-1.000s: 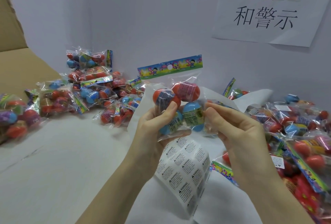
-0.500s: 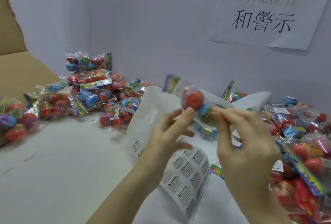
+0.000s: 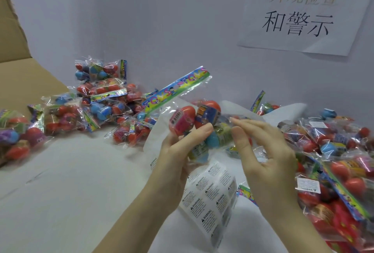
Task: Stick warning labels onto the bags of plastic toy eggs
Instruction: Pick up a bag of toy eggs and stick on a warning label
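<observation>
Left hand (image 3: 178, 155) grips the bag of eggs (image 3: 199, 125) from below; right hand (image 3: 263, 151) hovers loose-fingered beside it; next, probably peel a label off the sheet (image 3: 210, 198) beneath

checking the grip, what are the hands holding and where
The left hand grips a bag of eggs by its lower body, thumb across the front. The right hand hovers open beside it, holding nothing visible.

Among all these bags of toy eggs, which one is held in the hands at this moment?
The bag in the middle, lifted above the label sheet; the left hand grips it, header strip tilted up-right. All other bags lie in piles on the table.
</observation>
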{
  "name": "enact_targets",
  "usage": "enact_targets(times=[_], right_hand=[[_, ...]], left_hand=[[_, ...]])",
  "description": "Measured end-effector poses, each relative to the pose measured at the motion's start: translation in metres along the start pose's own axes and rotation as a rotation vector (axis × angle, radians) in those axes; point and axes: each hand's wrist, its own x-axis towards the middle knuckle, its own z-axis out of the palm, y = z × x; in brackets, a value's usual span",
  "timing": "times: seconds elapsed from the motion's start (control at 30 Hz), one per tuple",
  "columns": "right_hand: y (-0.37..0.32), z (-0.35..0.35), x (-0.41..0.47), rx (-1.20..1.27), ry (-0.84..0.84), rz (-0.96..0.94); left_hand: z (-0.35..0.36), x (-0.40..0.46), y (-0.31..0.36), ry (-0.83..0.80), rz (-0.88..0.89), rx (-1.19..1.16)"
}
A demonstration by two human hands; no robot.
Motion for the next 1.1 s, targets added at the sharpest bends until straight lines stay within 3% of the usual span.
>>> enact_targets(times=[0.17, 0.33, 0.63, 0.7, 0.83, 0.9, 0.97, 1.03, 1.1], right_hand=[[-0.003, -0.001, -0.002, 0.093, 0.006, 0.026], [-0.004, -0.007, 0.001, 0.265, -0.063, 0.225], [-0.011, -0.01, 0.004, 0.333, -0.022, 0.28], [-0.012, -0.01, 0.006, 0.429, -0.075, 0.378], [0.001, -0.007, 0.009, 0.605, -0.253, 0.759], [0.007, -0.003, 0.007, 0.527, -0.201, 0.795], [0.013, 0.001, 0.002, 0.224, -0.212, 0.65], [0.02, 0.006, -0.006, -0.1, -0.423, 0.551], [0.026, 0.014, -0.014, -0.254, -0.595, 0.574]], left_hand=[[0.003, -0.001, 0.002, 0.006, 0.056, -0.045], [0.001, 0.001, 0.002, 0.033, 0.094, 0.029], [-0.002, 0.002, 0.001, 0.062, 0.086, 0.104], [-0.003, 0.002, 0.002, -0.003, 0.144, 0.123], [-0.006, 0.003, 0.004, -0.07, 0.221, 0.07], [-0.008, 0.003, 0.009, -0.043, 0.232, -0.027], [-0.012, 0.003, 0.018, 0.027, 0.233, -0.146], [-0.02, 0.006, 0.024, 0.194, 0.176, -0.19], [-0.027, 0.008, 0.027, 0.326, 0.059, -0.116]])
